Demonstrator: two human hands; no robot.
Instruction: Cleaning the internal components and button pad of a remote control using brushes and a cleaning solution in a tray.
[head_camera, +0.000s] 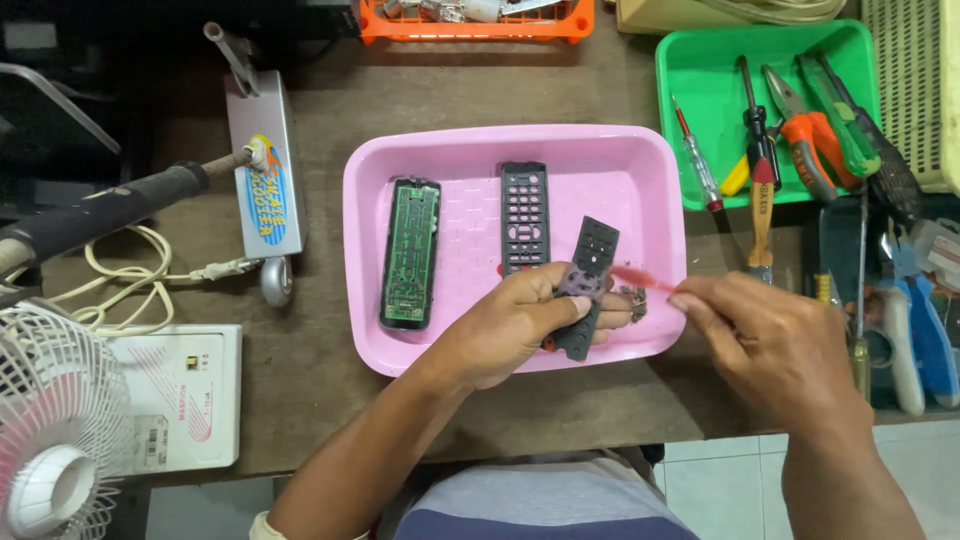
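Left hand (520, 325) pinches a dark rubber keypad sheet (588, 285) over the near right part of the pink tray (450, 150). Right hand (770, 340) grips a thin pink brush (640, 278), tip probably touching the sheet; blurred. Sheet looks light, floppy, non-fragile; best held by its long edges. Circuit board (410, 252) and black button cover (524, 215) lie in the tray, left of the sheet.

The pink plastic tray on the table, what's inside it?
Inside the pink plastic tray lie a green circuit board in a black shell and a black remote front cover with button holes. The left hand hides part of the floor beneath.
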